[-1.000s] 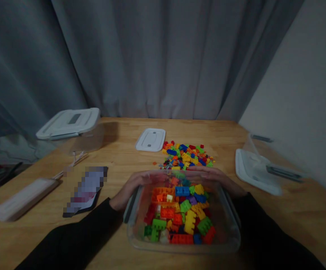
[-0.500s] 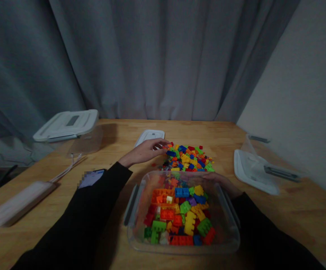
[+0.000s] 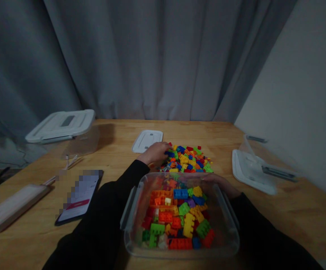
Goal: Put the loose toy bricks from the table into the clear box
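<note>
At the far left, a grey curtain [image 3: 67,56] hangs behind our wooden table [image 3: 298,210]. On the table's left side lie a long, pale flat case [image 3: 15,208] with a thin white cable [image 3: 67,165] running from it and, nearer the middle, a phone [image 3: 78,197] with its screen pixelated. Beyond them stands a clear storage box [image 3: 81,142] with a white lid [image 3: 60,123] resting on it.

Our left hand [image 3: 155,153], in a black sleeve [image 3: 123,191], reaches past the phone to the left edge of a loose heap of colourful plastic building bricks [image 3: 188,159]. The hand is curled, with its fingers [image 3: 165,149] down against the heap, but we cannot tell whether it has closed on a brick. A small white lid [image 3: 147,141] sits just beyond the hand.

Right in front of us, a clear plastic tub [image 3: 129,213] holds many more bricks [image 3: 179,213], and the heap lies just past its far wall. Our right hand [image 3: 217,181] rests open on the tub's far right rim, holding nothing we can see. Farther right lies another white lid [image 3: 248,172], with a clear plastic sheet [image 3: 248,146] propped against it.
</note>
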